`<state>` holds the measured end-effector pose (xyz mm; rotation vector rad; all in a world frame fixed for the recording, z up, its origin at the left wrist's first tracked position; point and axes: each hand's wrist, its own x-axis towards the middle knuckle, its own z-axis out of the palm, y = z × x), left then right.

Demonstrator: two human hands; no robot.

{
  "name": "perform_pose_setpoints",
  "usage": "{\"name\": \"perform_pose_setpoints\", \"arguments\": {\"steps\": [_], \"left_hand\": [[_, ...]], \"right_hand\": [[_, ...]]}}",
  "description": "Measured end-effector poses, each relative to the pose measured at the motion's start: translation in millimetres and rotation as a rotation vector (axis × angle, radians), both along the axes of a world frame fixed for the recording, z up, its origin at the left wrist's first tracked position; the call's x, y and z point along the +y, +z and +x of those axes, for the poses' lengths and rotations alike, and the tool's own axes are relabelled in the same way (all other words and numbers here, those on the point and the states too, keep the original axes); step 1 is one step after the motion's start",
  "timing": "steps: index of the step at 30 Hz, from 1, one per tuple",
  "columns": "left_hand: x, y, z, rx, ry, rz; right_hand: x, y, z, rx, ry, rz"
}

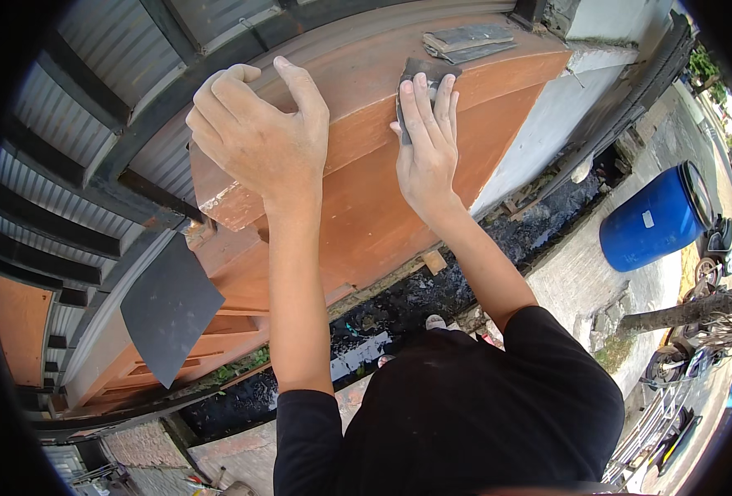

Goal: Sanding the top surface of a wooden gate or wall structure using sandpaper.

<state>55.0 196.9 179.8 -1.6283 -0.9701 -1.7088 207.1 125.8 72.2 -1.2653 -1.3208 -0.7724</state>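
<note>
My right hand [429, 146] presses a folded piece of dark sandpaper [407, 115] against the front edge of an orange-painted ledge [366, 133]. Its fingers lie flat over the sheet, with the thumb at the near side. Dust coats both hands. My left hand [263, 127] is over the left part of the same ledge, fingers curled and thumb apart, with nothing visible in it; whether it touches the surface I cannot tell. Paint is worn pale at the ledge's left corner. Farther right on top lie several folded dark sheets [470, 43], seemingly sandpaper.
A dark grey sheet [173, 310] sits at the left by corrugated metal shutters with dark bars [93, 180]. Below the orange wall runs a gutter with black water [366, 322]. A blue plastic drum [651, 217] stands on the concrete at right, near a tree trunk [676, 313] and parked motorcycles.
</note>
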Motion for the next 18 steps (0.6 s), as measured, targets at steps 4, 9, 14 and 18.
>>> {"name": "perform_pose_setpoints", "arguments": {"steps": [4, 9, 14, 18], "left_hand": [[6, 0, -2, 0.018, 0.020, 0.090], [5, 1, -3, -0.003, 0.018, 0.110], [0, 3, 3, -0.023, 0.014, 0.076], [5, 0, -3, -0.033, 0.021, 0.092]], "right_hand": [[-7, 6, -4, -0.054, -0.034, -0.038], [-16, -9, -4, -0.024, -0.004, -0.100], [-9, -19, 41, 0.234, -0.111, -0.054], [6, -46, -71, -0.052, 0.156, -0.064]]}}
